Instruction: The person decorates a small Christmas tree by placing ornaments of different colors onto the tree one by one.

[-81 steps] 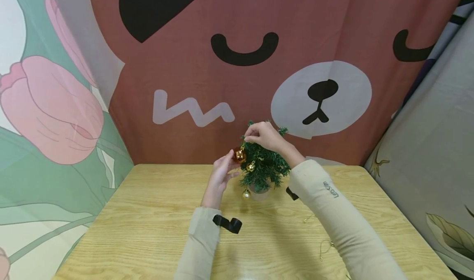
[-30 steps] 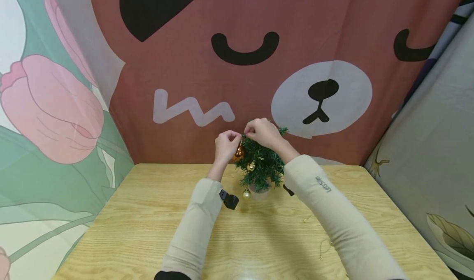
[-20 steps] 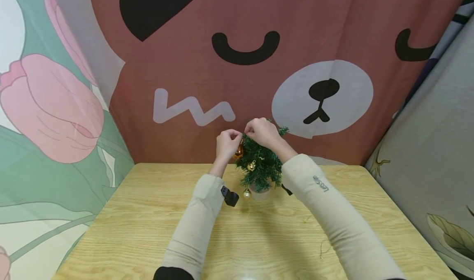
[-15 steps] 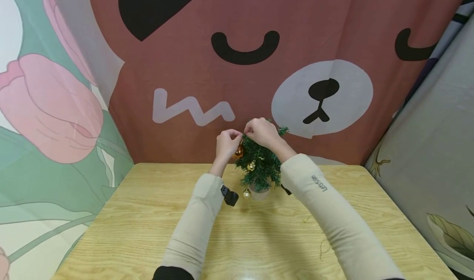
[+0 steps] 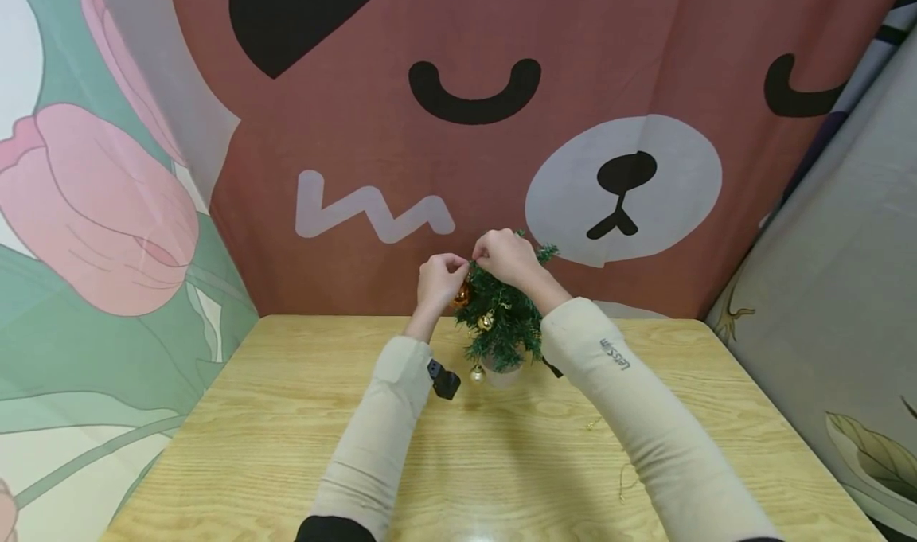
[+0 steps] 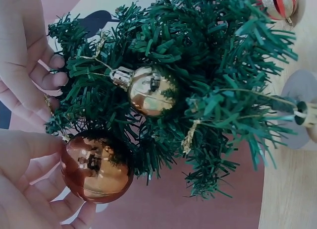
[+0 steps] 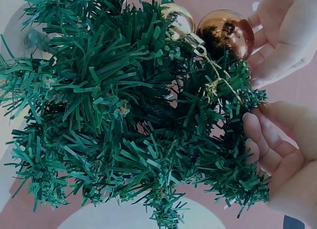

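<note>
Pinching a gold cord (image 7: 263,104) at a branch tip, the right hand (image 5: 507,255) sits at twelve o'clock over the small green tree (image 5: 507,311), as the head view has it. At ten o'clock, the left hand (image 5: 438,283) curls thumb and fingers against the copper bauble (image 6: 96,167) at the foliage's edge. A gold bauble (image 6: 152,92) hangs toward eight o'clock, a paler bauble (image 5: 477,375) at seven, beside the pot (image 5: 504,376). Loose thread (image 5: 629,485) lies at five o'clock on the bench (image 5: 322,415).
</note>
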Tool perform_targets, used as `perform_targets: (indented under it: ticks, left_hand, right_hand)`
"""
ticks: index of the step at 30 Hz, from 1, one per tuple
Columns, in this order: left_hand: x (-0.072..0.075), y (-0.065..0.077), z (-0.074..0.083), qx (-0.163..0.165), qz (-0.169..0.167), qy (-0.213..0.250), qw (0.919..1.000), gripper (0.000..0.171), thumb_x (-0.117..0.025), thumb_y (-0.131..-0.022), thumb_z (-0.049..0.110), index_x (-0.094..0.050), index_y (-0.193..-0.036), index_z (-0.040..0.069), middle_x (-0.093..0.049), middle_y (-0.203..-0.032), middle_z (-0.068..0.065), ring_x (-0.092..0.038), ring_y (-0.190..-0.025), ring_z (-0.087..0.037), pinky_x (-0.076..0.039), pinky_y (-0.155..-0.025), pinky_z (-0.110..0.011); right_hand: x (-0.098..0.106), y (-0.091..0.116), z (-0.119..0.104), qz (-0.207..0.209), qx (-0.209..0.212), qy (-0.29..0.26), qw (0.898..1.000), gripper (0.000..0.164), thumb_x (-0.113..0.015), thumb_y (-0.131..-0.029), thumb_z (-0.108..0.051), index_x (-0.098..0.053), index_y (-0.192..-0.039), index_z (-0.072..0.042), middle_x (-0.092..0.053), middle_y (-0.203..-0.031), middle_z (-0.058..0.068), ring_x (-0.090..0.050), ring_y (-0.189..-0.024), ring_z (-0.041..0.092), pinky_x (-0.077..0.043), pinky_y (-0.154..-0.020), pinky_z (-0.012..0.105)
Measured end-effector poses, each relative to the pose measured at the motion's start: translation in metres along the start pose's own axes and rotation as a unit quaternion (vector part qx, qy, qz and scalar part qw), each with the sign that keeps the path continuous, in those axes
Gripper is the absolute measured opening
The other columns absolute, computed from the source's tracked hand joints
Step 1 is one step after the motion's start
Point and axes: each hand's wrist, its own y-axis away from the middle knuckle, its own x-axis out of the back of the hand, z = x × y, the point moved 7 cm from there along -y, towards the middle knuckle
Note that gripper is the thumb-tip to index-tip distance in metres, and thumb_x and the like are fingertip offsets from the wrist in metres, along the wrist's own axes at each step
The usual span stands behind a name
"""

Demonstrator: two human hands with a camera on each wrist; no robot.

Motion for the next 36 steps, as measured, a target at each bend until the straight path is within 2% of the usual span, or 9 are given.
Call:
perform_targets:
  ticks: [9,18,26,31,36]
  left_hand:
    - [-0.001,0.002,0.002,-0.025,0.001,-0.009,0.9997,0.018,-0.057,-0.088,0.019,-0.069,-0.089,0.006,-0.065,-0.084,-0.006,-0.056,-0.064,-0.018,-0.046,-0.059,-0.030]
    - [0.001,0.001,0.002,-0.043,0.004,0.014,0.9990,0.017,-0.058,-0.087,0.017,-0.068,-0.091,0.004,-0.064,-0.085,-0.008,-0.055,-0.065,-0.018,-0.045,-0.058,-0.029]
    - [0.004,0.005,0.005,-0.045,0.000,0.047,0.9978,0.017,-0.057,-0.087,0.016,-0.067,-0.093,0.003,-0.063,-0.082,-0.009,-0.050,-0.055,-0.016,-0.039,-0.049,-0.025]
    - [0.006,0.010,0.006,-0.058,0.005,0.064,0.9962,0.017,-0.058,-0.087,0.015,-0.066,-0.095,0.002,-0.064,-0.085,-0.010,-0.058,-0.069,-0.020,-0.045,-0.057,-0.029]
    - [0.008,0.017,0.006,-0.070,0.010,0.066,0.9953,0.018,-0.058,-0.087,0.014,-0.065,-0.097,0.002,-0.064,-0.090,-0.011,-0.058,-0.080,-0.023,-0.048,-0.067,-0.033]
  right_hand:
    - [-0.001,0.000,0.000,0.001,-0.007,0.006,1.000,0.016,-0.058,-0.088,-0.013,-0.069,-0.096,-0.007,-0.064,-0.091,0.007,-0.054,-0.057,0.015,-0.037,-0.046,0.025]
    - [0.000,0.001,0.000,0.008,0.001,0.011,1.000,0.015,-0.058,-0.087,-0.014,-0.069,-0.094,-0.007,-0.063,-0.089,0.006,-0.056,-0.061,0.015,-0.043,-0.051,0.028]
    - [0.005,0.006,-0.002,0.031,0.051,-0.023,0.998,0.012,-0.059,-0.086,-0.010,-0.069,-0.090,-0.005,-0.064,-0.082,0.006,-0.056,-0.064,0.015,-0.045,-0.059,0.029]
    - [0.008,0.011,-0.004,0.044,0.082,-0.042,0.995,0.012,-0.060,-0.086,-0.009,-0.069,-0.091,-0.004,-0.064,-0.084,0.007,-0.058,-0.070,0.017,-0.047,-0.064,0.031]
    - [0.012,0.017,-0.006,0.068,0.116,-0.055,0.989,0.011,-0.060,-0.085,-0.008,-0.069,-0.091,-0.003,-0.063,-0.083,0.007,-0.057,-0.071,0.017,-0.047,-0.065,0.029]
